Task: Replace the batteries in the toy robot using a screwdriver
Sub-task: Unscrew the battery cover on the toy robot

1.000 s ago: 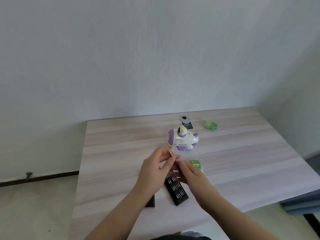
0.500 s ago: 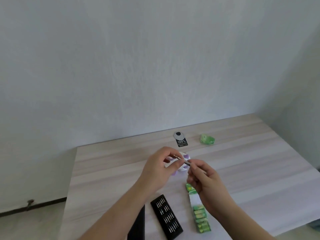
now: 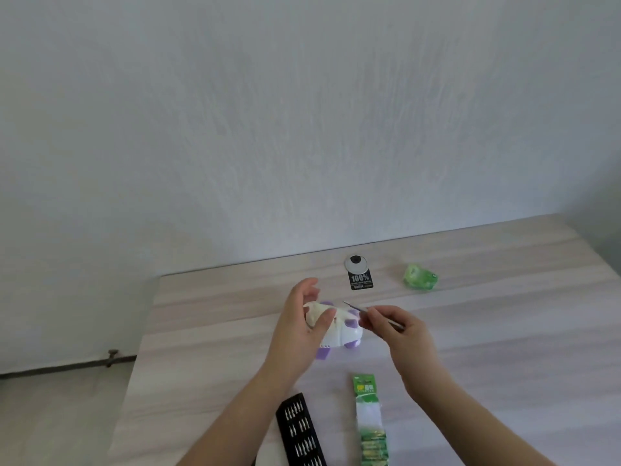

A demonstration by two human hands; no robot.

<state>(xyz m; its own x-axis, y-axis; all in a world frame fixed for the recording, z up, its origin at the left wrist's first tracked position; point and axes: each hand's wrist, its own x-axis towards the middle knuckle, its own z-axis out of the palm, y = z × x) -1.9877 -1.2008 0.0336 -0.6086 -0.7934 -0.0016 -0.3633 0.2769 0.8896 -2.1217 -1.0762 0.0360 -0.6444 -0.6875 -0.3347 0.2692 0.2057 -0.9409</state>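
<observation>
Toy robot (image 3: 339,327), white with purple parts, sits tipped over in your left hand (image 3: 299,331): your thumb presses across its white shell and your fingers curl up behind it, so you are grasping it just above the wooden table (image 3: 504,331), near the middle. Your palm hides much of its left side. Your right hand (image 3: 396,331) pinches a slim precision screwdriver (image 3: 361,310) between thumb and fingertips, the thin metal tip pointing up-left toward the toy and ending just above its upper edge; whether it touches is not clear.

Nearer to you, a black tray of screwdriver bits (image 3: 300,432) lies on the table under your left forearm, which crosses its near left corner. Just right of it lies a long green pack of batteries (image 3: 369,422), partly opened, between your two forearms. Beyond the toy, near the far edge by the wall, a black tag printed "100%" (image 3: 360,279) lies flat, with a round black-and-white disc at its top. To its right sits a crumpled green wrapper (image 3: 420,277), well apart from your hands.
</observation>
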